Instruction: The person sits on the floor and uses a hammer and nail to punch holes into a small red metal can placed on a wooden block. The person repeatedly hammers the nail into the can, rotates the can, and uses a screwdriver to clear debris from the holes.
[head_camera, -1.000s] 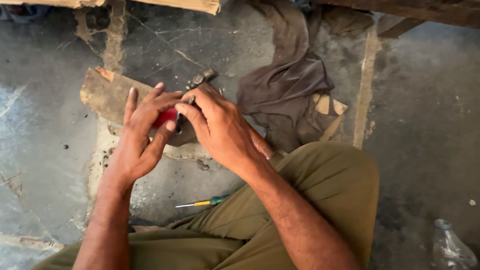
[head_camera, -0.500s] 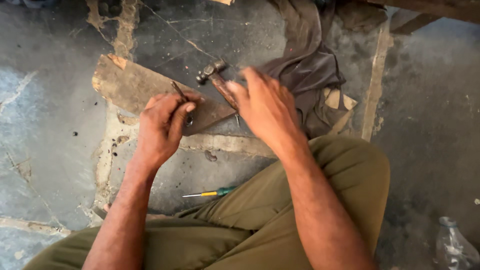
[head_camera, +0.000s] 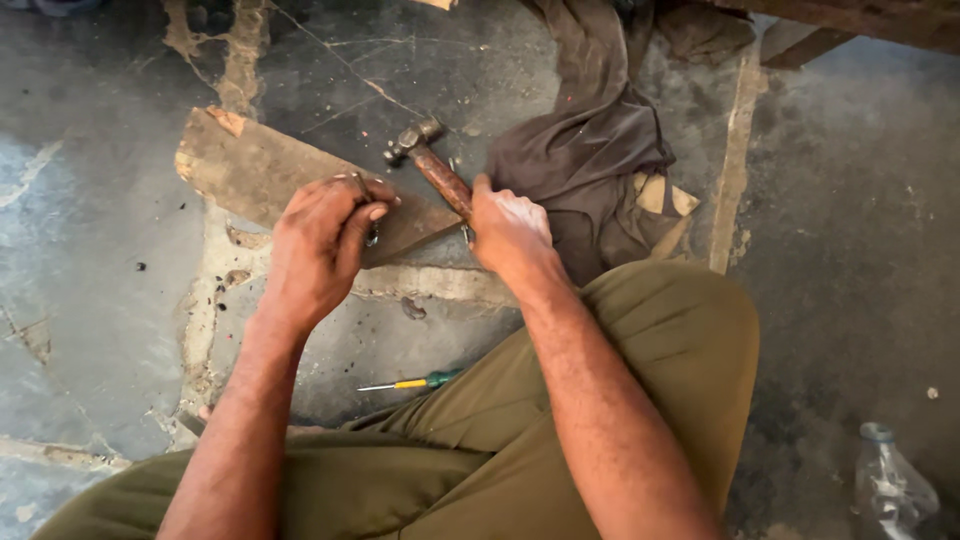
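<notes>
My right hand (head_camera: 510, 228) grips the wooden handle of a small hammer (head_camera: 428, 160), whose metal head points up and to the left over the floor. My left hand (head_camera: 320, 240) is closed around a small metal piece (head_camera: 364, 190) and rests on a worn wooden block (head_camera: 250, 170) lying flat on the cracked concrete floor. What the metal piece is cannot be told; most of it is hidden by my fingers. The two hands are apart, the hammer handle crossing the block's right end.
A dark cloth (head_camera: 590, 150) lies bunched behind the hammer, partly over a scrap of cardboard (head_camera: 660, 195). A yellow and green screwdriver (head_camera: 415, 382) lies by my knee (head_camera: 660, 330). A clear plastic bottle (head_camera: 890, 490) lies at the lower right. Wooden beams (head_camera: 850, 20) run along the top.
A second ago both hands were together over a red object on the block. They have separated: the right hand reached to the hammer and closed on its handle. The red object is no longer visible.
</notes>
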